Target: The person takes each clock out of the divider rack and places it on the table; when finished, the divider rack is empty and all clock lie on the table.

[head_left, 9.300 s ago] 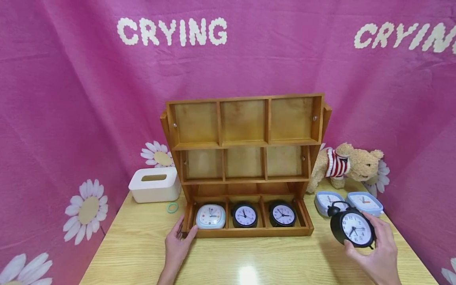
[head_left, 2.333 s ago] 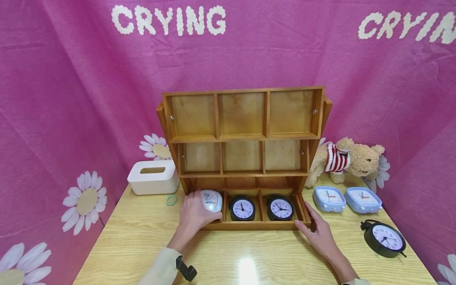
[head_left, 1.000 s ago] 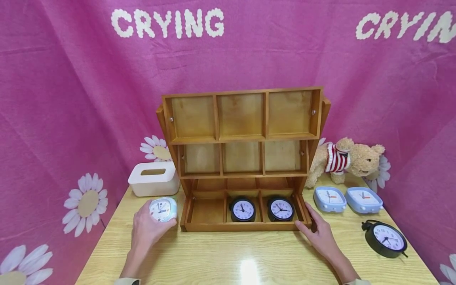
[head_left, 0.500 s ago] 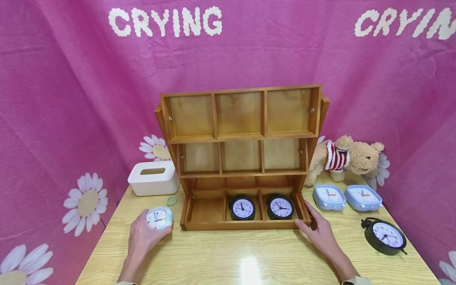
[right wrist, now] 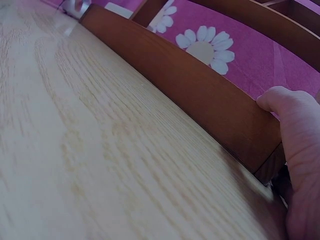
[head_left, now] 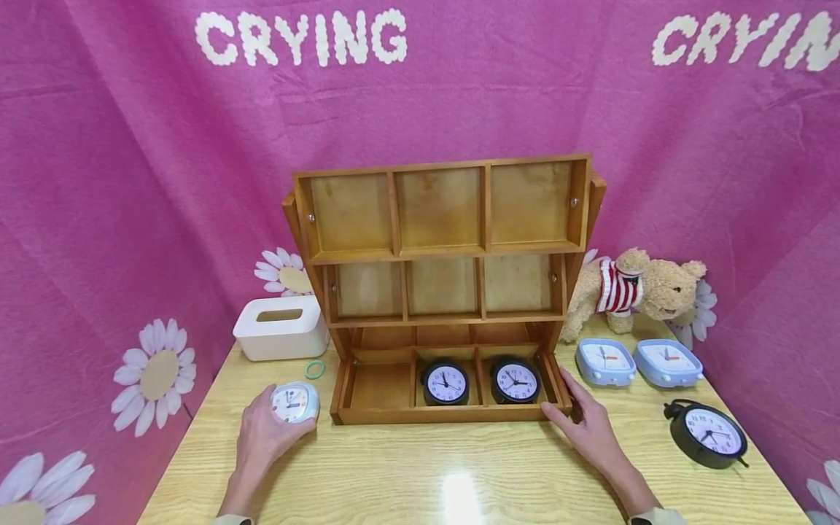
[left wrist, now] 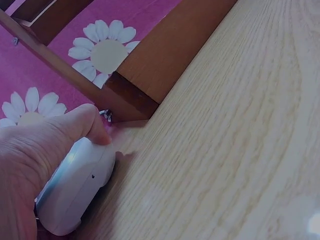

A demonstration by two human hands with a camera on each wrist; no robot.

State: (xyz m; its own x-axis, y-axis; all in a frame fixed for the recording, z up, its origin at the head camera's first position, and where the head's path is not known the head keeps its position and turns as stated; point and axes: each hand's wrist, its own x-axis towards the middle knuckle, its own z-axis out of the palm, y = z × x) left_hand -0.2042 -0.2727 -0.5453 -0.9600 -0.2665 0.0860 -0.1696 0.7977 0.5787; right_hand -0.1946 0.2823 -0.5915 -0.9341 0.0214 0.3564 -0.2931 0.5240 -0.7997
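My left hand point(head_left: 262, 434) grips a pale blue alarm clock point(head_left: 295, 402) with a white face, resting on the table left of the wooden rack. In the left wrist view the clock's white side point(left wrist: 80, 185) shows, my thumb against its edge. At the other end, my right hand point(head_left: 584, 415) holds the front right corner of the tiered wooden rack point(head_left: 453, 415), thumb on the front rim and fingers along the side. Two round black clocks, one in the middle point(head_left: 446, 383) and one on the right point(head_left: 515, 382), sit in its bottom row. The bottom left compartment point(head_left: 380, 386) holds nothing.
Two light blue clocks, a left one point(head_left: 605, 362) and a right one point(head_left: 668, 362), lie right of the rack. Nearer stands a black alarm clock point(head_left: 707, 434). A teddy bear point(head_left: 630, 292), a white tissue box point(head_left: 282, 329) and a green ring point(head_left: 315, 369) are also there.
My left hand has taken the pale blue clock from the bottom left compartment to the table at left. Earlier, my right hand put down the black alarm clock and moved to the rack's corner.
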